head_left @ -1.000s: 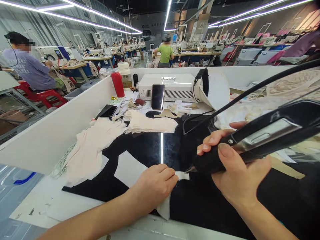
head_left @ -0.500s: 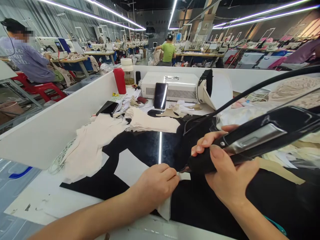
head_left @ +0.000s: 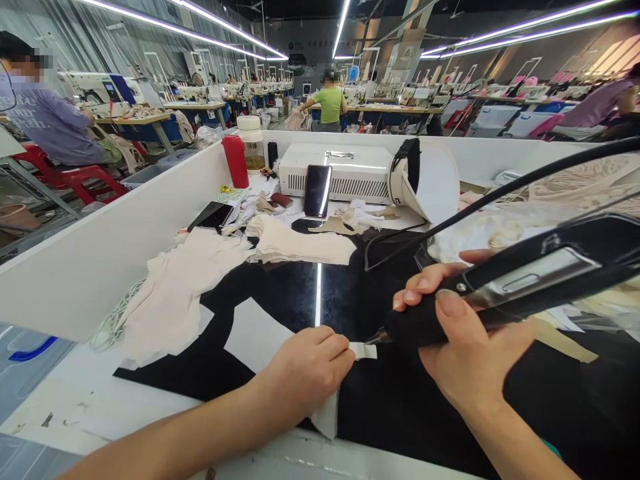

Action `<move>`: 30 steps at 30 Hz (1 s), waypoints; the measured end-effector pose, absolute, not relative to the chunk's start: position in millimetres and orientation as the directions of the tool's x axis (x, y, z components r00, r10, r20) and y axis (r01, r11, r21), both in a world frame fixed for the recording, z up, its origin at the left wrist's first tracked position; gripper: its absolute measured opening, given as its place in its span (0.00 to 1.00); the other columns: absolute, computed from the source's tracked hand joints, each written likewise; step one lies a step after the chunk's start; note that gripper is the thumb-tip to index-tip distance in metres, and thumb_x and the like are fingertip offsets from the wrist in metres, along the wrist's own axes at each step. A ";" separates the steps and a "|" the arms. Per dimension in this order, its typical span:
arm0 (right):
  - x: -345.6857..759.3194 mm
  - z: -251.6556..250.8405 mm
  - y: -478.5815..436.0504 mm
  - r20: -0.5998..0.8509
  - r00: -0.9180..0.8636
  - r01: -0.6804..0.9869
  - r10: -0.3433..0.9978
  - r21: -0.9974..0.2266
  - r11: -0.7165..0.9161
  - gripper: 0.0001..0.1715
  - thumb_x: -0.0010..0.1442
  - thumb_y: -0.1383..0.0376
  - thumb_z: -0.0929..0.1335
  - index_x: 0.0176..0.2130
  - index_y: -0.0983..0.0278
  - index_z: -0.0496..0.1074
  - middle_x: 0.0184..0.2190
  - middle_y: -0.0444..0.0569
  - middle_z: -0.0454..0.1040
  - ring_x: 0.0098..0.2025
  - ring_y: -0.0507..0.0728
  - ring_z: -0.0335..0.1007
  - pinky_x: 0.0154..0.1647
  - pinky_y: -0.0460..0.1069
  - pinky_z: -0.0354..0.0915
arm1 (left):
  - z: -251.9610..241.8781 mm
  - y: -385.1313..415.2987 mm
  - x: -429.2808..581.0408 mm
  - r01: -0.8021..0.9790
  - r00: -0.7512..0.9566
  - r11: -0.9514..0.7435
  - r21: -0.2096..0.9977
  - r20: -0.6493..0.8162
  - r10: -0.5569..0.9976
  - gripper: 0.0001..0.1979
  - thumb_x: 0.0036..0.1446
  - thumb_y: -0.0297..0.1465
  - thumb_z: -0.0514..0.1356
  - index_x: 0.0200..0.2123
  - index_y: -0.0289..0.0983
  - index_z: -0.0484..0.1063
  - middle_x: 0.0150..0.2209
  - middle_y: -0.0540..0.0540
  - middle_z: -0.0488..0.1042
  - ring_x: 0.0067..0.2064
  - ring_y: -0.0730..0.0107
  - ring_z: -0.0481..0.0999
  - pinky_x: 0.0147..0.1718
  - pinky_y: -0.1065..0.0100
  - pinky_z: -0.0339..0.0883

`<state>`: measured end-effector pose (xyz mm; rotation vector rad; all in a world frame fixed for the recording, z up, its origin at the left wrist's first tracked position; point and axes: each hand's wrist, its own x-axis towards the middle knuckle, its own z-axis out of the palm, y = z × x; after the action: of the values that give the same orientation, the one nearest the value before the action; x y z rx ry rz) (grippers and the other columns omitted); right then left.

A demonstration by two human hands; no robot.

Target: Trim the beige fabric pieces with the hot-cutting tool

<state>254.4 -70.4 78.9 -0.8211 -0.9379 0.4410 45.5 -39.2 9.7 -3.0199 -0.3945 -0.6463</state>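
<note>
My left hand [head_left: 310,367] is closed on a white piece of material [head_left: 367,351] against the black work surface [head_left: 400,413]. A short strip of it sticks out to the right of the fingers, and a pale end hangs down below the hand. My right hand [head_left: 467,347] is wrapped round a thick black handheld tool [head_left: 520,280] with a grey panel and a cable. Its narrow metal tip points left, at the right end of the strip. A larger white sheet [head_left: 255,333] lies flat left of my left hand, partly covered by it.
Pale pink fabric pieces lie in a pile [head_left: 170,293] and a stack [head_left: 300,243] at left and behind. A white vented box [head_left: 335,170], a phone [head_left: 317,190] and a red cup [head_left: 235,162] stand at the back. The tool's black cable [head_left: 500,193] arches over the right side.
My right hand has drawn the tool slightly right and away from my left hand, so more of the strip's right end shows. My left hand stays in place.
</note>
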 end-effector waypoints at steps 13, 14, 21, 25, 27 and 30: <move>246.4 84.4 -77.9 0.514 0.510 -0.074 0.689 -0.773 0.631 0.27 0.61 0.55 0.88 0.52 0.52 0.79 0.32 0.38 0.77 0.28 0.54 0.77 0.27 0.50 0.80 | 11.4 -38.1 43.7 0.246 0.890 -0.967 0.058 0.382 0.250 0.14 0.79 0.17 0.54 0.54 0.37 0.75 0.45 0.44 0.81 0.44 0.63 0.83 0.48 0.62 0.83; 245.5 84.2 -78.4 0.518 0.501 -0.070 0.693 -0.774 0.630 0.26 0.61 0.55 0.88 0.52 0.52 0.79 0.32 0.38 0.77 0.28 0.54 0.77 0.27 0.50 0.80 | 11.5 -38.0 43.7 0.245 0.889 -0.968 0.057 0.384 0.248 0.14 0.79 0.17 0.53 0.55 0.37 0.75 0.45 0.44 0.81 0.44 0.63 0.83 0.48 0.62 0.83; 242.4 80.7 -79.1 0.541 0.471 -0.065 0.696 -0.766 0.639 0.24 0.64 0.56 0.87 0.53 0.53 0.79 0.33 0.38 0.80 0.28 0.54 0.79 0.29 0.50 0.82 | 13.6 -38.0 43.4 0.244 0.894 -0.968 0.056 0.375 0.247 0.15 0.80 0.17 0.53 0.56 0.37 0.77 0.45 0.44 0.81 0.45 0.64 0.83 0.48 0.62 0.84; 241.8 80.8 -80.7 0.527 0.462 -0.069 0.713 -0.780 0.622 0.22 0.66 0.58 0.86 0.53 0.53 0.79 0.33 0.39 0.81 0.29 0.54 0.80 0.31 0.50 0.83 | 13.5 -37.6 43.5 0.242 0.891 -0.969 0.049 0.385 0.242 0.16 0.80 0.16 0.53 0.54 0.36 0.77 0.46 0.43 0.82 0.45 0.63 0.83 0.48 0.62 0.84; 243.7 82.1 -81.6 0.520 0.474 -0.075 0.711 -0.780 0.621 0.23 0.65 0.57 0.87 0.53 0.53 0.80 0.33 0.39 0.80 0.29 0.54 0.79 0.30 0.50 0.82 | 13.0 -37.5 43.4 0.243 0.889 -0.969 0.047 0.390 0.242 0.16 0.80 0.16 0.52 0.53 0.35 0.77 0.46 0.43 0.82 0.45 0.63 0.83 0.49 0.62 0.84; 248.9 83.9 -83.0 0.513 0.517 -0.079 0.685 -0.768 0.635 0.26 0.61 0.56 0.88 0.52 0.53 0.80 0.32 0.38 0.80 0.29 0.54 0.79 0.29 0.49 0.82 | 12.7 -37.5 42.9 0.248 0.889 -0.968 0.048 0.385 0.247 0.17 0.79 0.15 0.51 0.51 0.35 0.77 0.46 0.42 0.82 0.45 0.63 0.83 0.49 0.62 0.84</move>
<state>248.9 -83.0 83.9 -0.7585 -0.9216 0.5160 42.9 -37.5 12.7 -3.0514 -0.3995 -0.6215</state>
